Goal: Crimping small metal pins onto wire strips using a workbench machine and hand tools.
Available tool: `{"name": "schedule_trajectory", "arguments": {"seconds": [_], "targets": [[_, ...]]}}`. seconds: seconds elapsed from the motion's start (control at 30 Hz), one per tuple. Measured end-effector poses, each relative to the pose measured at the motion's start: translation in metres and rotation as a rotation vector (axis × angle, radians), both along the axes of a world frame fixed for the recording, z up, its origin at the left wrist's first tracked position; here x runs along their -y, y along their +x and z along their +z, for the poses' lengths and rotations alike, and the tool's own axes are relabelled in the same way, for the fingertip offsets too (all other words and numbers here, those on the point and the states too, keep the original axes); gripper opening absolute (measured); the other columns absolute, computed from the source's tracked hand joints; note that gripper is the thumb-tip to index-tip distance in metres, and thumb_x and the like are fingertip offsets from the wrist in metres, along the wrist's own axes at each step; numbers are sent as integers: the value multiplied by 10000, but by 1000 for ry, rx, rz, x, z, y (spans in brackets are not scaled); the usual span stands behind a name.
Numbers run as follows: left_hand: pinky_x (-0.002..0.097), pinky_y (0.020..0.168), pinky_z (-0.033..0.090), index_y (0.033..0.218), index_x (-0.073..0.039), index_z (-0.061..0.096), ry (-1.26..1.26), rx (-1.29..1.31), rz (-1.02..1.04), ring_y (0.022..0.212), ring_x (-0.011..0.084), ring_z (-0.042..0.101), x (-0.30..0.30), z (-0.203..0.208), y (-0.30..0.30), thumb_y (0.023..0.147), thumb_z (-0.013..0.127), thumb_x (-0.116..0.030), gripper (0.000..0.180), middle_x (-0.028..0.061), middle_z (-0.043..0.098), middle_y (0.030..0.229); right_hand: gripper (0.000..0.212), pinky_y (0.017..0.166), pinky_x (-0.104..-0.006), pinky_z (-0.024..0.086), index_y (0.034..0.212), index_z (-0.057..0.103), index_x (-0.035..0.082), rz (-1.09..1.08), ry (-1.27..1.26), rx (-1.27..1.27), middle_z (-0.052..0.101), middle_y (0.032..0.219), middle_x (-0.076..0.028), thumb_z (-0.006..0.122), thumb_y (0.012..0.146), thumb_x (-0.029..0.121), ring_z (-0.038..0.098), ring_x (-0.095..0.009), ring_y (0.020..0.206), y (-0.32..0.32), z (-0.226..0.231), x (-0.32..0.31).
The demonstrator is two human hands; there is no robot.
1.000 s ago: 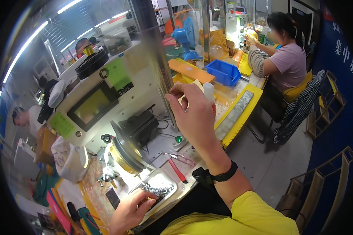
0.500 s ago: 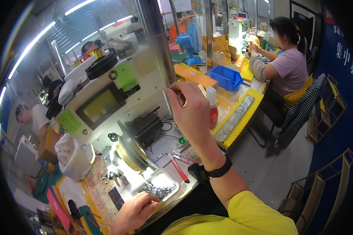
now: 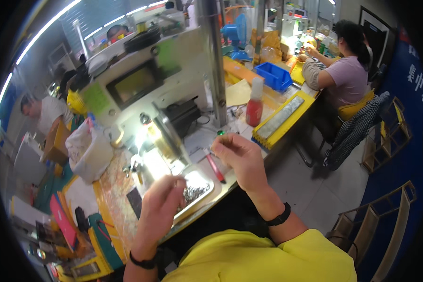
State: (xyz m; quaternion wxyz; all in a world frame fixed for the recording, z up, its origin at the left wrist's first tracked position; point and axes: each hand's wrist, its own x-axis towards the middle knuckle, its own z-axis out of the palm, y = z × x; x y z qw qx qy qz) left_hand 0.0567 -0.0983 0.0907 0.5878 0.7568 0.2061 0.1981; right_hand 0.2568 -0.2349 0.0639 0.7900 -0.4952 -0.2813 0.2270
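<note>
My left hand (image 3: 160,207) is over the near left side of a pale shallow tray (image 3: 212,182). Its fingers are smeared by motion, so I cannot make out whether they hold anything. Small dark metal pieces (image 3: 196,191) lie heaped in that tray under a bright lamp glare. My right hand (image 3: 242,160) is raised to the right of the tray, thumb and fingertips pinched together. Whatever sits in the pinch is too small to name. Red-handled pliers (image 3: 216,168) lie on the bench just left of it. Behind the tray stands a machine with a brass-coloured wheel (image 3: 167,141).
A red bottle with a pale cap (image 3: 254,105) stands beyond my right hand, beside a yellow tray (image 3: 293,123) with a grey strip. A blue bin (image 3: 273,76) is farther back. A white bag (image 3: 87,152) sits at left. A co-worker (image 3: 345,77) sits at the far right.
My right hand has come down and nearer, from in front of the metal post to beside the pliers. My left hand has lifted towards the tray. The view has shifted slightly.
</note>
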Motion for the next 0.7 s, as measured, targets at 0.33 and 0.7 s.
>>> {"name": "schedule_trajectory", "arguments": {"seconds": [0.33,0.7], "targets": [[305,808,539,1073,-3,753,487,253,52,939,203,674,3,-18,11,970,761,1,103,86,664,1101,179,828,-293,547,1179,768,10,-209,-277,573,698,952,-77,730,1023,89,688,-153,927,-50,14,28],[329,648,546,1030,-34,721,410,-4,-51,695,207,709,-16,-12,-6,1045,716,-77,45,96,701,803,224,822,-411,533,1064,737,9,280,-221,1070,662,928,-123,847,884,86,668,-334,896,-6,7,-21]]}}
